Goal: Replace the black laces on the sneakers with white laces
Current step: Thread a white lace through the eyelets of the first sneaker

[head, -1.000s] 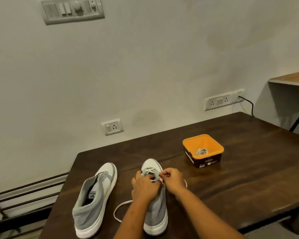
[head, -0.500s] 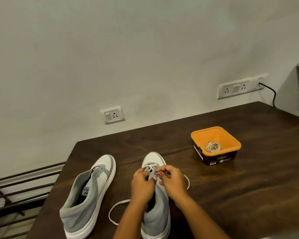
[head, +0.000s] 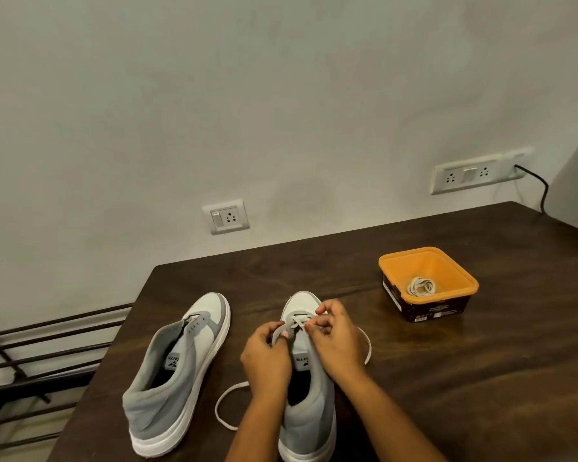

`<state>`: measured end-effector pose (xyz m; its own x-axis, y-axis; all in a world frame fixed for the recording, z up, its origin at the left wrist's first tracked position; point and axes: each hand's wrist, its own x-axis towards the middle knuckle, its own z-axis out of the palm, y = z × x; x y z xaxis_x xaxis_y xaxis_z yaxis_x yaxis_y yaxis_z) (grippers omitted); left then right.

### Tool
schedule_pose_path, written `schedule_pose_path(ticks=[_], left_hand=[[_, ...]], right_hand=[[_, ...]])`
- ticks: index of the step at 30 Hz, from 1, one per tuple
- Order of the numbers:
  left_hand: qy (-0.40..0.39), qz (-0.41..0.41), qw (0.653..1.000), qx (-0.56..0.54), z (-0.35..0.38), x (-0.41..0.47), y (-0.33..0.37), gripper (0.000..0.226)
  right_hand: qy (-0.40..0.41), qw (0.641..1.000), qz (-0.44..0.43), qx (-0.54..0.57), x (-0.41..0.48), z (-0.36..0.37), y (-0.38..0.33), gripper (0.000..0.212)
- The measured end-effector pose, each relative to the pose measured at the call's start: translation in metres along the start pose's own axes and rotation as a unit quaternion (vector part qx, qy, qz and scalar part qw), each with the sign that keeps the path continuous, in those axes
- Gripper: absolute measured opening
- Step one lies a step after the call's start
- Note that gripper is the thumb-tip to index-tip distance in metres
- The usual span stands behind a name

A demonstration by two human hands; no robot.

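Observation:
Two grey-and-white sneakers stand on the dark wooden table (head: 447,378), toes pointing away from me. The left sneaker (head: 177,371) has no lace in its eyelets. Both hands work at the front eyelets of the right sneaker (head: 309,418). My left hand (head: 267,358) pinches the grey eyelet flap on its left side. My right hand (head: 337,338) pinches the white lace (head: 229,408) near the crossing by the toe. The lace loops out on the table to both sides of the shoe. No black lace is in view.
An orange-rimmed tub (head: 427,285) with a coiled white lace (head: 421,286) inside stands at the back right of the table. Wall sockets sit behind the table. A dark metal rack (head: 30,355) stands past the table's left edge.
The head camera has tipped down and left, so the shoes and tub sit differently in frame. My fingers have shifted slightly on the lace at the right sneaker's front eyelets.

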<state>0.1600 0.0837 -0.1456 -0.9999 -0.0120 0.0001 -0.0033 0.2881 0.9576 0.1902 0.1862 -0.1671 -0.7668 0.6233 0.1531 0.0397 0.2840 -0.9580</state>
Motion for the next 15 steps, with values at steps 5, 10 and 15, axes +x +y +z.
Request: schedule_pose_path(ticks=[5,10,15], left_hand=[[0.011,-0.015,1.000,-0.017,0.001,0.002,-0.002,0.014],[0.003,-0.025,0.999,-0.020,0.000,0.002,-0.002,0.016],[0.001,-0.036,0.999,-0.032,0.000,0.001,-0.001,0.017]], right_hand=[[-0.022,0.998,-0.032,-0.052,-0.001,0.004,-0.006,0.034],[-0.012,0.998,-0.042,-0.043,-0.006,0.014,-0.004,0.037],[-0.010,0.999,-0.039,-0.031,-0.009,0.014,-0.008,0.032]])
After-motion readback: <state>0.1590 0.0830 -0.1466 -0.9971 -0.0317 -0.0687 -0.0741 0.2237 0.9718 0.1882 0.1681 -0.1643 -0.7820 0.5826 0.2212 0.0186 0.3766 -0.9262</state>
